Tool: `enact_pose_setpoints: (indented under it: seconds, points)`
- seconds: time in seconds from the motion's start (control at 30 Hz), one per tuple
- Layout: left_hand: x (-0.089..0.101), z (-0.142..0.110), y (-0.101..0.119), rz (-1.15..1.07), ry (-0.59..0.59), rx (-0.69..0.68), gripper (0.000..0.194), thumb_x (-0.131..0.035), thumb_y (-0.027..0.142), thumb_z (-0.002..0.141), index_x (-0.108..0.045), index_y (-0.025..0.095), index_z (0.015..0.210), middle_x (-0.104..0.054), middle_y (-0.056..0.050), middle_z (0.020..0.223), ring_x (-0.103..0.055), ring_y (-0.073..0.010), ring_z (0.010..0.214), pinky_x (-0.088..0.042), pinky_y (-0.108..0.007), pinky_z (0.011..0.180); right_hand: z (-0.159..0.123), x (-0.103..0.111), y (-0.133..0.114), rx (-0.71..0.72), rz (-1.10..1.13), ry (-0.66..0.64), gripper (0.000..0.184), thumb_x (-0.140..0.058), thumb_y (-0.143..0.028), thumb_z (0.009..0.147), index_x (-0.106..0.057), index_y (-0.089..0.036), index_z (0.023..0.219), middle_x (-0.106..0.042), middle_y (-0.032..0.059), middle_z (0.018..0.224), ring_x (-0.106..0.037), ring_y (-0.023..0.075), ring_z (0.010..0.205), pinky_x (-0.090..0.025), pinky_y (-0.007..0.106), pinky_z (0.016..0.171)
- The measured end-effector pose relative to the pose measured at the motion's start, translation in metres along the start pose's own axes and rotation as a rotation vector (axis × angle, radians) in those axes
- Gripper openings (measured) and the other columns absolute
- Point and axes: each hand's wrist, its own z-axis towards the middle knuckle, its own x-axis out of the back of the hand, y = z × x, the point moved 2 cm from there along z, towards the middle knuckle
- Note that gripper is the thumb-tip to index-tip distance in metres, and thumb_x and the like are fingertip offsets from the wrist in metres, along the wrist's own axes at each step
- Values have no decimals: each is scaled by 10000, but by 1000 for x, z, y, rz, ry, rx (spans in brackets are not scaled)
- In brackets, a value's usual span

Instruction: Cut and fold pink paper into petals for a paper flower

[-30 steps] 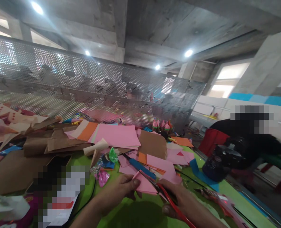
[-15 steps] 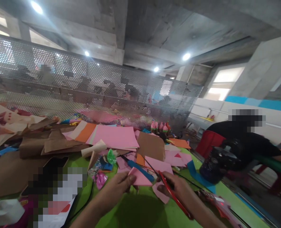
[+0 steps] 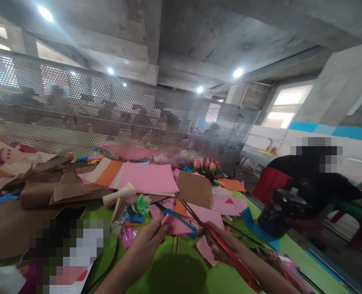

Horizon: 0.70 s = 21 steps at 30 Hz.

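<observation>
Between the thumb and fingers of my left hand is a folded piece of pink paper. My right hand grips red-handled scissors, their dark blades pointing up and left, just right of the pink paper and apart from it. Behind the held paper, a blue-handled tool lies on the table, partly covered. A loose pink paper scrap rests on the green table beside my right hand.
Pink sheets, brown paper and a rolled tan paper lie beyond my hands. Crinkled wrappers sit at left. A perforated metal screen stands behind the table. At right, a person in black sits near a dark container.
The scissors have swung so that their blades point more upward, and my right hand has tilted with them. The pink paper has risen slightly in my left hand.
</observation>
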Motion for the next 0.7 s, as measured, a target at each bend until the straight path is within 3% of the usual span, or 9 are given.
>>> enact_pose_setpoints:
  seconds: [0.1,0.17,0.23,0.43,0.7]
  points:
    - [0,0,-2,-25,-23,41,405,-468,547,874,-582,162,929,-367,32,735,-344,-135,691,-307,-254,640,-3,1,-17,33,-34,-100,495,-521,-640,788,-628,-217,1024,-587,7,664,-539,180,578,-450,278,523]
    - [0,0,-2,-22,-22,50,409,-473,551,870,-585,160,917,-359,31,741,-339,-135,696,-308,-257,651,-8,5,-32,54,-126,-188,463,-633,-541,762,-608,-228,1103,-664,38,912,-586,223,788,-470,293,685]
    - [1,0,-1,-24,-19,52,408,-479,555,866,-584,161,885,-349,33,734,-335,-135,694,-307,-257,651,-12,8,-44,17,-170,-172,452,-664,-439,774,-579,-236,1169,-652,45,1078,-578,245,924,-447,300,800]
    - [0,0,0,-103,-47,62,430,-504,565,855,-613,160,945,-365,32,740,-327,-130,695,-313,-253,662,-17,4,-55,-78,-280,-139,359,-671,-388,746,-627,-218,1059,-666,21,935,-561,226,826,-421,277,740]
    - [2,0,2,-68,-61,44,430,-506,576,850,-628,168,904,-462,15,771,-392,-141,733,-342,-247,682,-17,2,-49,-69,-276,-133,232,-739,-348,678,-596,-208,795,-579,-49,739,-455,146,652,-317,214,577]
